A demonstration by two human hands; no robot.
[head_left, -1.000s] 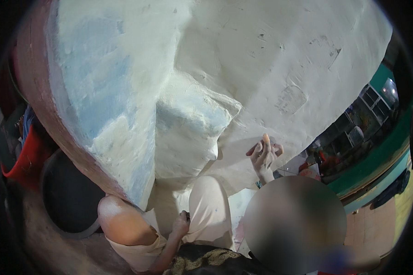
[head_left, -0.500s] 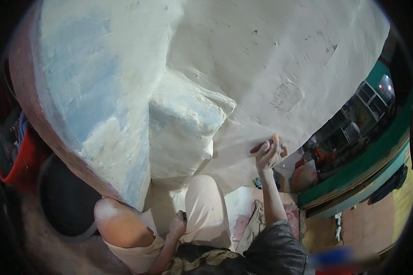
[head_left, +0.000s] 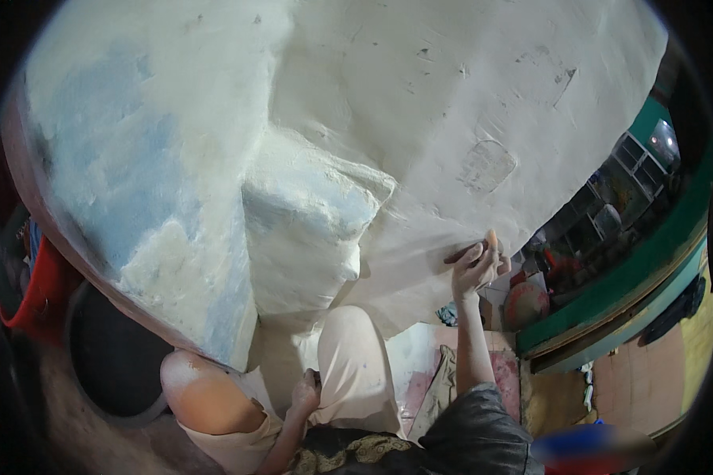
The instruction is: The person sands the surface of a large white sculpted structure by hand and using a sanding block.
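A large off-white plaster-like form (head_left: 372, 87) rises in front of me, with pale blue patches on its left part and a jutting lump in its middle. My right hand (head_left: 478, 269) is against its lower right surface, fingers bent around a small flat reddish-brown piece (head_left: 456, 255), perhaps sandpaper; most of it is hidden. Next to my right knee, my left hand (head_left: 306, 394) is curled closed. Something small and dark shows at its fingers, too little to name.
To the left stand a red bucket (head_left: 43, 285) and a wide black tub (head_left: 115, 352). A green-edged ledge (head_left: 602, 305) curves along the right, with a shelf rack (head_left: 638, 170) beyond it. A crumpled cloth (head_left: 440, 388) lies on the floor beside my knee.
My right hand has shifted slightly right along the surface, keeping the reddish-brown piece. The large form appears a little further left in view. My left hand stays by the knee.
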